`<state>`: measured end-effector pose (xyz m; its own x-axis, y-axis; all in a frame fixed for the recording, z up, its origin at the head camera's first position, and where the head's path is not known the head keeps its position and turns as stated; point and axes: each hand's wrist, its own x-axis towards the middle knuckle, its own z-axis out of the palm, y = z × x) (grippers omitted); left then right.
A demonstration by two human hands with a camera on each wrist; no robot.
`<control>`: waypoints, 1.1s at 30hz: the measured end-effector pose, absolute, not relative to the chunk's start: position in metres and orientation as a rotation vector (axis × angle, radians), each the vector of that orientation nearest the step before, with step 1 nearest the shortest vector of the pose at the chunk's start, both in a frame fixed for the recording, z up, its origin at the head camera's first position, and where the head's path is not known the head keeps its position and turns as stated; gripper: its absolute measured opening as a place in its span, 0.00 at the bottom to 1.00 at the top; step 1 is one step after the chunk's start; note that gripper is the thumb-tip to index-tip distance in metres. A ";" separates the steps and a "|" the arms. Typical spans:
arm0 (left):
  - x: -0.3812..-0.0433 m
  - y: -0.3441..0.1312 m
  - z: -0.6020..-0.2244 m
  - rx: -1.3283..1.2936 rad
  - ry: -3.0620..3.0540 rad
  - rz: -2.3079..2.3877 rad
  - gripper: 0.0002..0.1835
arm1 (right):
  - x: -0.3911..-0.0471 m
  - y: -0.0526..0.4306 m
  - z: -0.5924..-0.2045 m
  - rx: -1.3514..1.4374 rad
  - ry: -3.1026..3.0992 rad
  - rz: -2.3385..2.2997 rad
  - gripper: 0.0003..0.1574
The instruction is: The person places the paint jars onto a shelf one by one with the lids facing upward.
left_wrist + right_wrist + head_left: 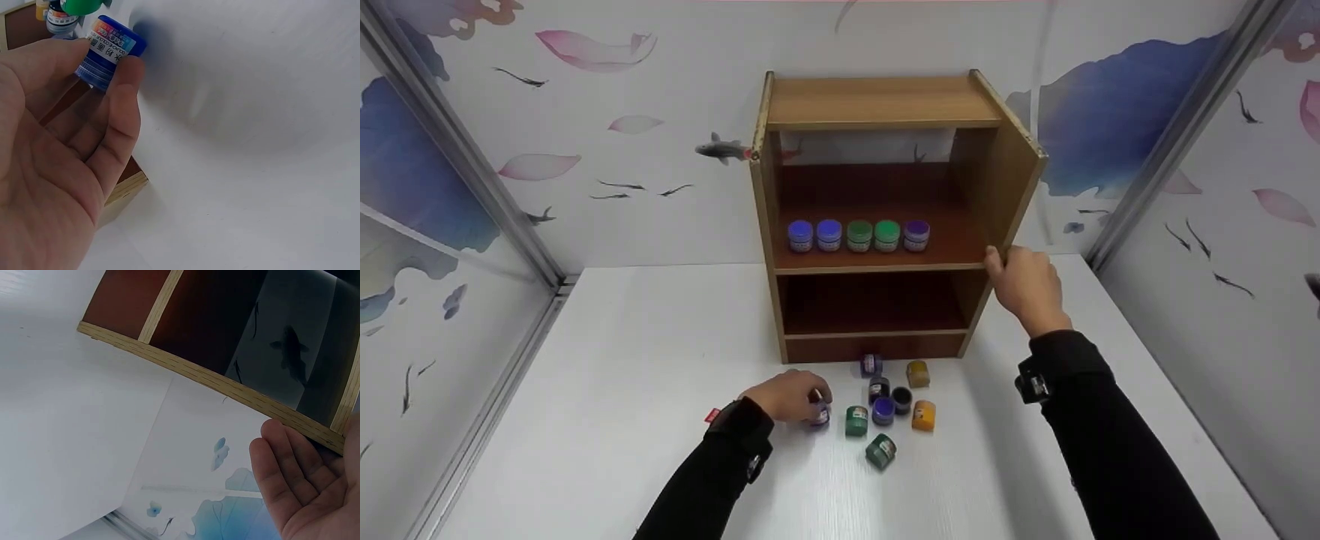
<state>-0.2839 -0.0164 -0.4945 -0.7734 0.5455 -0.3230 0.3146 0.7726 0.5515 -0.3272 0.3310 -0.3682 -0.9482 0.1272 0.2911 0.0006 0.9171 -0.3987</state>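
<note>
- We see the left hand [787, 395] low over the tabletop [660, 420], reaching in from the lower left, its black sleeve [697, 476] slanting up behind it.
- Its thumb and fingertips pinch a blue jar [112, 42], thumb on one side and a fingertip on the other; the wrist view shows us the palm turned to the camera and the other fingers bent inward.
- That jar sits tilted in the pinch, left of the loose jars [856, 421]; we cannot tell whether it touches the table.
- We find the right hand [1030, 289] higher up, at the wooden cabinet [885, 101], with the right sleeve [1117, 450] stretched forward from the lower right.
- It grips the front edge of the cabinet's right side, near the middle shelf board; the fingers we can see in its wrist view lie close together along the outer face, and the thumb is hidden there.
- On that board we count five jars in a row [859, 235]: two blue, two green, one purple.
</note>
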 end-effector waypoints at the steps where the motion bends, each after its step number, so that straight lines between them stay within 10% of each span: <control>1: -0.284 -0.016 -0.494 0.639 2.491 0.658 0.11 | -0.327 0.331 -0.368 -0.095 -2.764 0.576 0.32; 33: -0.295 -0.004 -0.450 0.745 2.535 0.599 0.14 | -0.327 0.330 -0.366 -0.097 -2.778 0.575 0.32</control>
